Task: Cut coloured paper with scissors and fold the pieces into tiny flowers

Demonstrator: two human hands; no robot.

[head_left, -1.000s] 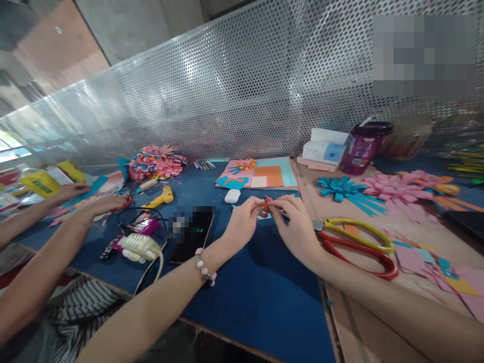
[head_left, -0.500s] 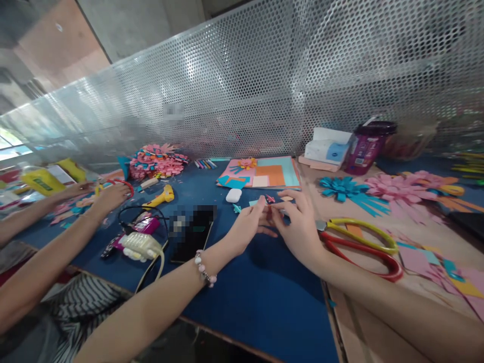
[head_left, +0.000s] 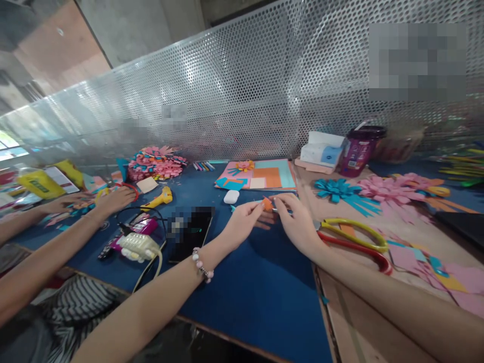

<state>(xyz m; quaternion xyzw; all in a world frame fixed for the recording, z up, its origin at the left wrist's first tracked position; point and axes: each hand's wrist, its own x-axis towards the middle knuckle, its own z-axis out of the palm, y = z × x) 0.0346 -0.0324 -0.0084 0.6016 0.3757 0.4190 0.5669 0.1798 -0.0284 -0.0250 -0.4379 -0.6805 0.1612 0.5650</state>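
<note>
My left hand (head_left: 245,222), with a beaded bracelet on its wrist, pinches a small orange piece of paper (head_left: 267,203) above the blue table. From the other side my right hand (head_left: 297,224) is closed, thumb and fingertips at the paper's right edge. A slim pale or metallic thing shows between those fingertips, too small to name. Just beyond my left hand lies a white rounded case (head_left: 231,197). To the right of my right wrist rest scissors (head_left: 350,237) with one yellow and one red handle.
Coloured paper sheets (head_left: 285,173) lie behind my hands. At left are a phone (head_left: 194,234), a cream plug block (head_left: 138,246) and a co-worker's hand (head_left: 117,199) near red-handled scissors. Paper flowers (head_left: 336,191) and a purple cup (head_left: 357,151) stand right, before a perforated metal screen (head_left: 245,96).
An orange piece of paper now shows between my fingertips, where none was visible before. The co-worker's hand has shifted slightly, and a beige paper square now shows beside it. The view has shifted slightly.
</note>
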